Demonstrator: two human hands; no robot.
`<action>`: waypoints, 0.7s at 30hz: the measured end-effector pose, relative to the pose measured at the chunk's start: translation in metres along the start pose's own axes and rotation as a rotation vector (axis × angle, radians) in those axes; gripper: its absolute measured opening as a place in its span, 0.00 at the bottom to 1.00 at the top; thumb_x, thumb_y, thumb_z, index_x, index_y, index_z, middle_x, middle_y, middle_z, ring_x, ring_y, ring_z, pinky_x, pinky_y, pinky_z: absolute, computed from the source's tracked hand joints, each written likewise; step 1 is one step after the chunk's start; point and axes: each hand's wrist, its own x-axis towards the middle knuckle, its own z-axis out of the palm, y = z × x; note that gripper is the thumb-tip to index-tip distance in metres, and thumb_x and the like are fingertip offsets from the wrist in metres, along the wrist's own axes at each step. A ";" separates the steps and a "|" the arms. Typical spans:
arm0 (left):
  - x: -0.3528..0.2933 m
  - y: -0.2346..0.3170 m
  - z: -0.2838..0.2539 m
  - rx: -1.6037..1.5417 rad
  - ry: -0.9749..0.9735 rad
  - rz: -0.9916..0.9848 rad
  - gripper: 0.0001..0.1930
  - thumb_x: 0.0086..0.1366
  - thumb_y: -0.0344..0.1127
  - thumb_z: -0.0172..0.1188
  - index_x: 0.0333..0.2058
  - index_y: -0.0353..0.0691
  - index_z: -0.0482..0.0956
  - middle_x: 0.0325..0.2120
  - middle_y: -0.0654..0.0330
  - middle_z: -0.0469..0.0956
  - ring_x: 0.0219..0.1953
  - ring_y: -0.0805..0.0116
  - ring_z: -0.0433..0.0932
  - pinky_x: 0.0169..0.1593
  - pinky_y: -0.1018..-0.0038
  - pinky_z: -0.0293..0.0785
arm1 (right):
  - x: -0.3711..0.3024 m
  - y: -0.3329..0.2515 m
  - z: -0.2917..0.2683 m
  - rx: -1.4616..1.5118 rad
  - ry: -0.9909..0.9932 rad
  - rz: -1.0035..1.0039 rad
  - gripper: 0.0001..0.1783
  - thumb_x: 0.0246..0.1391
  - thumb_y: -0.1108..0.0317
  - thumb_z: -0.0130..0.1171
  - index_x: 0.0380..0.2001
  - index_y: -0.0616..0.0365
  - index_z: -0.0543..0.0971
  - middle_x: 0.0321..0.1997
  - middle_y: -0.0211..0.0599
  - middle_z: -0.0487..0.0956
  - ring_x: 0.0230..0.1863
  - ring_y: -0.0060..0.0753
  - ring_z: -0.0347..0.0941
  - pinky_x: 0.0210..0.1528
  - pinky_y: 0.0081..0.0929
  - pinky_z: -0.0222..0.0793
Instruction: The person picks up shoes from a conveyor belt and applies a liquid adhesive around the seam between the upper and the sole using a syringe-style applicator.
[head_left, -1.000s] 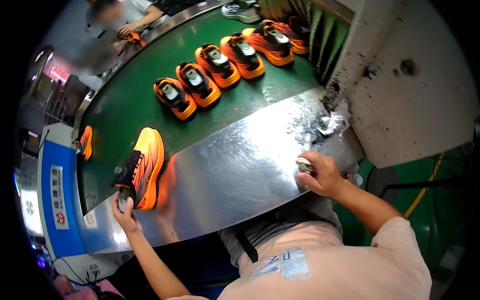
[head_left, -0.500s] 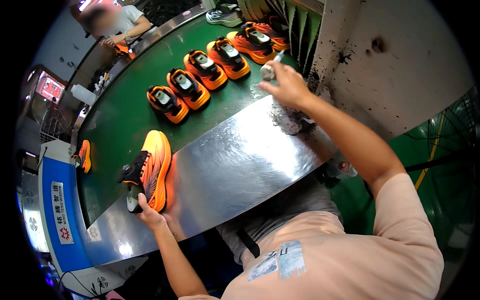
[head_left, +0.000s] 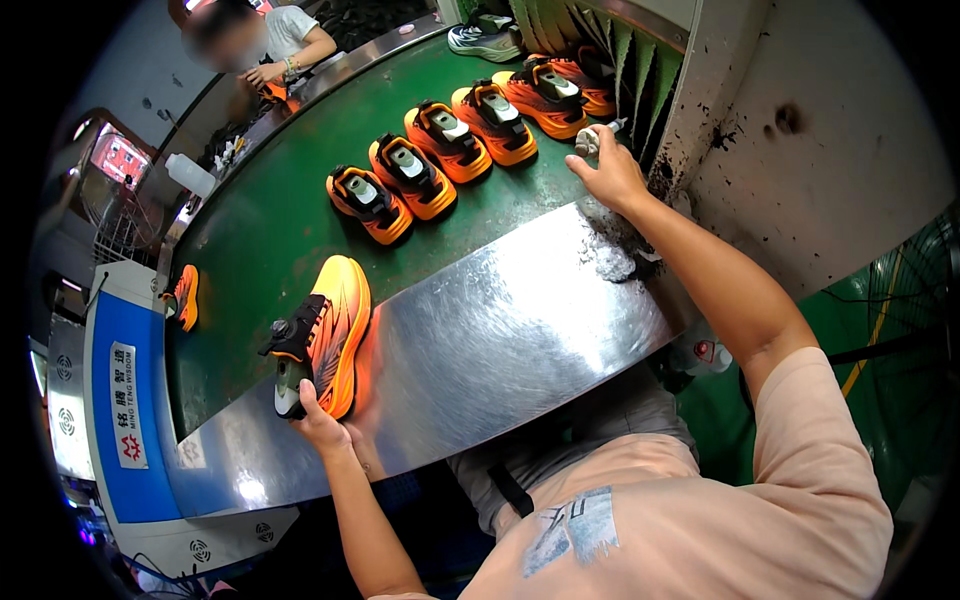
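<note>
My left hand (head_left: 325, 428) is closed around the heel of an orange-and-black running shoe (head_left: 343, 305), held tilted over the near steel edge with its toe pointing away. A grey-and-black insert (head_left: 291, 385) fills the shoe's opening. Over the belt's right side, my right hand (head_left: 614, 178) grips a small greyish-white wad (head_left: 588, 143). A thin pale tip sticks out beyond its fingers; whether it belongs to the wad I cannot tell. Just beyond this hand stands an orange shoe (head_left: 545, 98), apart from it.
Several matching orange shoes (head_left: 412, 178) line the green belt (head_left: 270, 215), and a grey shoe (head_left: 485, 38) sits farther back. One small orange shoe (head_left: 186, 298) is at the left. Hanging green strips (head_left: 640, 90) and a stained panel (head_left: 810, 130) border the right. Another person (head_left: 290, 40) works across the belt.
The whole view has shifted, so most things appear farther right. My left hand keeps the shoe in nearly the same pose. My right hand has turned slightly, still gripping the wad.
</note>
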 end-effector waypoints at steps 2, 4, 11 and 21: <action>-0.002 0.003 0.009 0.018 -0.017 -0.048 0.19 0.61 0.34 0.56 0.49 0.30 0.70 0.44 0.59 0.73 0.45 0.70 0.72 0.50 0.73 0.68 | -0.002 0.012 -0.002 0.025 0.046 -0.025 0.33 0.50 0.48 0.59 0.54 0.53 0.63 0.44 0.50 0.76 0.46 0.49 0.73 0.49 0.38 0.66; -0.011 0.019 0.006 0.108 -0.004 -0.076 0.20 0.60 0.33 0.58 0.49 0.30 0.70 0.44 0.58 0.73 0.45 0.70 0.72 0.51 0.73 0.68 | -0.025 -0.014 -0.015 0.257 -0.032 -0.061 0.30 0.52 0.50 0.58 0.53 0.55 0.64 0.39 0.48 0.77 0.42 0.45 0.75 0.45 0.36 0.68; -0.096 0.093 0.023 0.391 -0.558 -0.054 0.36 0.48 0.36 0.70 0.54 0.31 0.66 0.51 0.52 0.68 0.55 0.60 0.67 0.56 0.67 0.65 | -0.163 -0.025 -0.086 0.334 -0.433 -0.263 0.23 0.52 0.59 0.60 0.49 0.55 0.67 0.29 0.45 0.77 0.30 0.44 0.76 0.32 0.34 0.69; 0.027 0.138 0.099 0.767 -1.184 0.424 0.39 0.23 0.28 0.74 0.44 0.38 0.75 0.45 0.50 0.75 0.52 0.52 0.72 0.54 0.66 0.68 | -0.183 -0.021 -0.123 1.157 -0.624 0.271 0.26 0.61 0.45 0.44 0.49 0.56 0.66 0.25 0.27 0.68 0.23 0.11 0.55 0.21 0.10 0.46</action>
